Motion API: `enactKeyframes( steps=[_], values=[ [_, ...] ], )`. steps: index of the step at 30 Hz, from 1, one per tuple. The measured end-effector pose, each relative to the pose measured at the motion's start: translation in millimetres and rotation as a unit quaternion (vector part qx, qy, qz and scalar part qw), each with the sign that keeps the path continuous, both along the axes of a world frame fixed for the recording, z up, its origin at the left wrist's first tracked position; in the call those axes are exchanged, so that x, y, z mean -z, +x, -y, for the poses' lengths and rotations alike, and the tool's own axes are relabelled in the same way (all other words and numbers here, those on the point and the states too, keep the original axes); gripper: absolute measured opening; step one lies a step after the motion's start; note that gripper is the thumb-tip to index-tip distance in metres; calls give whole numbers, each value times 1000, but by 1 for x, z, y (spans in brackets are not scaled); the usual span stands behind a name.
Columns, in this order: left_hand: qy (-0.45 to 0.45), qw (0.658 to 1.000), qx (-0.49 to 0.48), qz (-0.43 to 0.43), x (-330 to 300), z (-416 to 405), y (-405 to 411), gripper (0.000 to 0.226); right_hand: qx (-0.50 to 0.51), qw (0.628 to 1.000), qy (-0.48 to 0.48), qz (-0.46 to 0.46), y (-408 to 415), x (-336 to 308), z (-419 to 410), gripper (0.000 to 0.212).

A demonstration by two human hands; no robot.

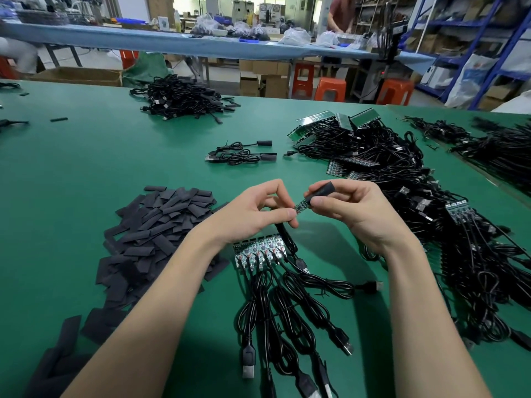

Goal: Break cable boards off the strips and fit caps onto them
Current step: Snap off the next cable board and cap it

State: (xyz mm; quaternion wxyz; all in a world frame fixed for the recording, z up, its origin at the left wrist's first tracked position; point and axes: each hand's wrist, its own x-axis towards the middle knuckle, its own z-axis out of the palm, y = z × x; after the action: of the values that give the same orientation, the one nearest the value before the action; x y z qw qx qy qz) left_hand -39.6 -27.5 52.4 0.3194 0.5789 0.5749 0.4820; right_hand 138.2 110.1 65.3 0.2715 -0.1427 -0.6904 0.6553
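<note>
My left hand (258, 209) pinches a small green cable board (300, 207) at its cable end, above the green table (86, 156). My right hand (349, 209) holds a black cap (321, 191) between thumb and fingers, its mouth partly over the board's free end. The board's black cable (287, 238) drops down to the table. Just below my hands lies a strip of several boards (258, 251) still joined, their USB cables (275, 314) trailing toward me. A pile of flat black caps (161, 234) lies to the left.
Two capped cables (244, 153) lie in the table's middle. A big heap of strips with cables (402, 179) fills the right side, another cable heap (184, 99) sits at the back. Orange stools (330, 89) and a person at a far bench (342, 15) stand beyond the table.
</note>
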Motion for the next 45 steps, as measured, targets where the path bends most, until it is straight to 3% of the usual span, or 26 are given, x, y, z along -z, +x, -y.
enactKeyframes(
  steps=[9, 20, 25, 30, 33, 45],
  values=[
    [-10, 998, 36, -41, 2, 4, -1, 9, -63, 991, 63, 96, 12, -8, -6, 29],
    [-5, 1000, 7, 15, 8, 0, -2, 15, -40, 995, 75, 45, -3, -1, 4, 19],
    [25, 997, -54, 38, 7, -5, 4, 20, 14, 999, -34, -15, -8, 4, 8, 18],
    [120, 979, -158, -53, 8, -7, 9, 18, 56, 985, -156, -55, -7, 5, 4, 14],
    [150, 969, -177, -85, 8, -9, 14, 9, 65, 980, -178, -58, -6, 4, 4, 12],
    [185, 952, -217, -110, 5, -8, 22, 8, 49, 977, -202, -55, -9, 3, 7, 13]
  ],
)
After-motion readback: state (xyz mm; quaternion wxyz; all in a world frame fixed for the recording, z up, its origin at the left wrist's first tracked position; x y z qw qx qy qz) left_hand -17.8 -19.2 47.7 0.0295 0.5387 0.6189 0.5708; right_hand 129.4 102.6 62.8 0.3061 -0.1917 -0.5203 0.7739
